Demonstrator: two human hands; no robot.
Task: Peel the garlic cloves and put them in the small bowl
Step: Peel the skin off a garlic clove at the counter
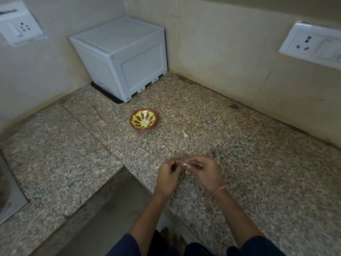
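A small red bowl (133, 119) with a yellow-green pattern sits on the granite counter, and a few pale peeled garlic cloves (144, 122) lie at its bottom. Nearer to me, my left hand (167, 177) and my right hand (203, 172) meet fingertip to fingertip above the counter. Between them they pinch a small whitish garlic clove (185, 165), mostly hidden by the fingers. A scrap of garlic peel (185, 134) lies on the counter to the right of the bowl.
A white plastic box (120, 56) stands in the back corner on a black mat. Wall sockets are mounted at the left (20, 27) and right (311, 43). The speckled granite counter (258, 163) has an inner corner edge at my front left. A metal sink edge (9, 196) shows far left.
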